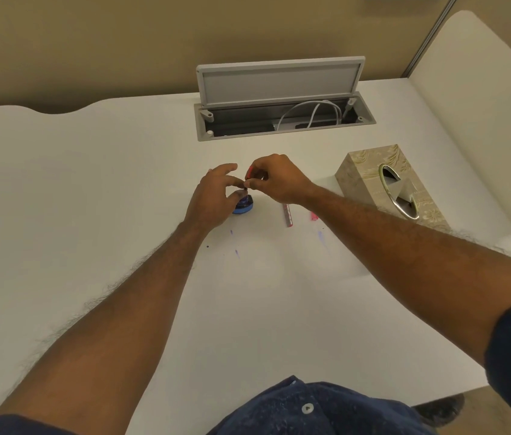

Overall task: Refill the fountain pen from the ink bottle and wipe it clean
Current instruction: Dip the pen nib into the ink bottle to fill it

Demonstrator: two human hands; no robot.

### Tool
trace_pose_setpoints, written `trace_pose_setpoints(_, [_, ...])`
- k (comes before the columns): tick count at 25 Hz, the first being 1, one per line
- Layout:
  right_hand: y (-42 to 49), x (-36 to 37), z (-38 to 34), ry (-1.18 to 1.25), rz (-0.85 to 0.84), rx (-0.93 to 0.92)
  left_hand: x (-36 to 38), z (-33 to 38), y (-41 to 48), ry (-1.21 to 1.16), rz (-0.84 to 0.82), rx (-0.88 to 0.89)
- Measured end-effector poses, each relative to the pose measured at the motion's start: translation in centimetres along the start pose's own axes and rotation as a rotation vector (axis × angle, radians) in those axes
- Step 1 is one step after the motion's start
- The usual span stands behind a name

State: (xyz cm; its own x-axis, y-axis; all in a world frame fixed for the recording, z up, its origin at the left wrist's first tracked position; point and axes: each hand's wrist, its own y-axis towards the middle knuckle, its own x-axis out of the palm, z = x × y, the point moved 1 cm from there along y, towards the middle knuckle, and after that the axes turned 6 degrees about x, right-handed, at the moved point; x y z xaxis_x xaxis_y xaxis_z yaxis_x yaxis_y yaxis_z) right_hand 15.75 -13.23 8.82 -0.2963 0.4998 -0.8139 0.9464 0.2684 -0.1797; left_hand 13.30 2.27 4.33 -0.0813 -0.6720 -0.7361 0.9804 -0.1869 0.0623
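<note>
A small blue ink bottle (244, 205) stands on the white desk (90, 189), partly hidden by my left hand (213, 196), whose fingers curl around it. My right hand (276, 180) hovers just above the bottle, pinching a red fountain pen part (249, 172) held nearly upright over the bottle's mouth. The fingertips of both hands meet there. A pink pen barrel (288, 215) lies on the desk to the right of the bottle. Another small pink piece (314, 215) peeks out from under my right wrist.
A patterned tissue box (370, 180) sits at the right with a tissue in its oval slot. An open cable hatch (282, 117) with white cords lies at the back. Blue ink smears (321, 236) dot the desk in front of the bottle. A white chair back (483, 120) stands at the far right.
</note>
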Motion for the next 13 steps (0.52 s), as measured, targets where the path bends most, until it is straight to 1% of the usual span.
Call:
trace_pose_setpoints(3, [-0.3, 0.3, 0.5, 0.053, 0.031, 0.03, -0.3, -0.1, -0.8, -0.076, 0.003, 0.034])
trace_pose_setpoints(6, [-0.7, 0.5, 1.2, 0.158, 0.068, 0.076, -1.1, -0.3, -1.7, -0.173, 0.092, 0.033])
trace_pose_setpoints(8, [-0.9, 0.6, 1.5, 0.219, 0.103, 0.113, -1.4, -0.5, -2.2, -0.188, 0.125, 0.025])
trace_pose_setpoints(13, [-1.7, 0.7, 2.1, 0.369, 0.148, 0.164, -1.3, -1.1, -3.3, -0.26, 0.099, 0.018])
